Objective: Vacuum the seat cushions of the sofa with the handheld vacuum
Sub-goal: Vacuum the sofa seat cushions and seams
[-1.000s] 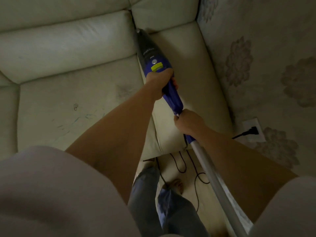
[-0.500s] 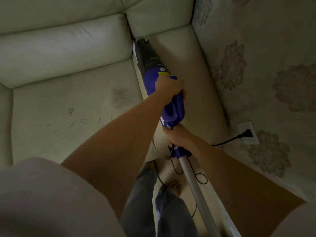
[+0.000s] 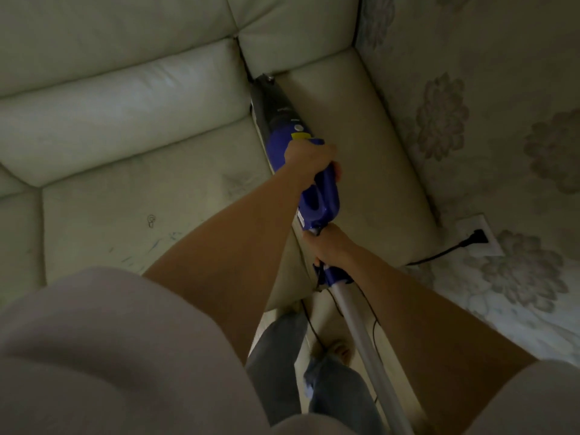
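Note:
A blue handheld vacuum [image 3: 320, 196] with a dark nozzle end [image 3: 271, 98] lies along the gap between the wide seat cushion [image 3: 131, 208] and the narrow right cushion [image 3: 354, 152] of a pale leather sofa. Its tip reaches the crease at the backrest. My left hand [image 3: 309, 158] is closed around the upper handle, just below a yellow button [image 3: 299, 136]. My right hand [image 3: 329, 246] grips the lower end, where a silver tube [image 3: 367, 346] runs back toward me.
A floral-papered wall [image 3: 470, 105] stands close on the right. It has a socket [image 3: 478, 237] with a black plug, and the cord [image 3: 436, 257] trails to the vacuum. My legs and a foot [image 3: 339, 350] stand on the floor by the sofa front.
The vacuum slid back toward me along the cushion gap, then stayed near the backrest crease. My right hand now sits closer to the blue body. Both hands kept their grip.

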Tool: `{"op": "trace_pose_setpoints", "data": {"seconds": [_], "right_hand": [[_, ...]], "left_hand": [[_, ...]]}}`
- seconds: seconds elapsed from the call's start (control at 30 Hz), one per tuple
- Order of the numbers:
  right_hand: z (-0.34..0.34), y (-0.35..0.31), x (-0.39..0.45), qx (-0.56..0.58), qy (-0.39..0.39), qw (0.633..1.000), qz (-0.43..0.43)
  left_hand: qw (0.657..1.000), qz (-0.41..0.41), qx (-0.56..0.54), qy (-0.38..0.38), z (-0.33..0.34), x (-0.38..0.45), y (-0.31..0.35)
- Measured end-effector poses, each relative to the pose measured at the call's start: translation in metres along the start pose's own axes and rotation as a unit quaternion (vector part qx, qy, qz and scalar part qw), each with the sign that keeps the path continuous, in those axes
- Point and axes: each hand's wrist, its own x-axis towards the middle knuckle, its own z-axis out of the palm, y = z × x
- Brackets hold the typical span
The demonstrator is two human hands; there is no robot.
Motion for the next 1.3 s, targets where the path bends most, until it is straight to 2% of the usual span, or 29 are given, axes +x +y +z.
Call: {"op": "trace_pose_setpoints", "data": {"seconds": [0.13,0.33,0.47,0.6,0.67,0.9,1.17,1.3], "right_hand": [[0.006,0.006,-0.026,-0.031,0.012,0.999,0.002],[0.030,0.048,-0.065,-0.081,-0.021,0.996,0.016],[0.046,0.081,-0.094,-0.156,0.011,0.988,-0.006],[0.062,0.112,-0.132,-0.260,0.086,0.961,-0.046],[0.068,0.122,-0.148,-0.290,0.100,0.950,-0.058],[0.083,0.113,-0.170,-0.298,0.064,0.952,-0.029],[0.095,0.081,-0.159,-0.270,0.066,0.960,-0.040],[0.098,0.050,-0.130,-0.258,0.089,0.962,-0.030]], "left_hand": [[0.999,-0.015,-0.027,-0.028,-0.010,-0.028,-0.005],[0.996,-0.035,-0.055,-0.055,-0.004,-0.068,-0.054],[0.988,-0.058,-0.114,-0.086,-0.005,-0.102,-0.089],[0.975,-0.057,-0.207,-0.052,-0.010,-0.141,-0.121],[0.969,-0.065,-0.237,-0.028,-0.014,-0.158,-0.137],[0.979,-0.019,-0.187,0.079,-0.026,-0.184,-0.155],[0.991,-0.033,-0.123,0.044,-0.056,-0.157,-0.138],[0.990,-0.024,-0.133,0.029,-0.075,-0.130,-0.122]]}}
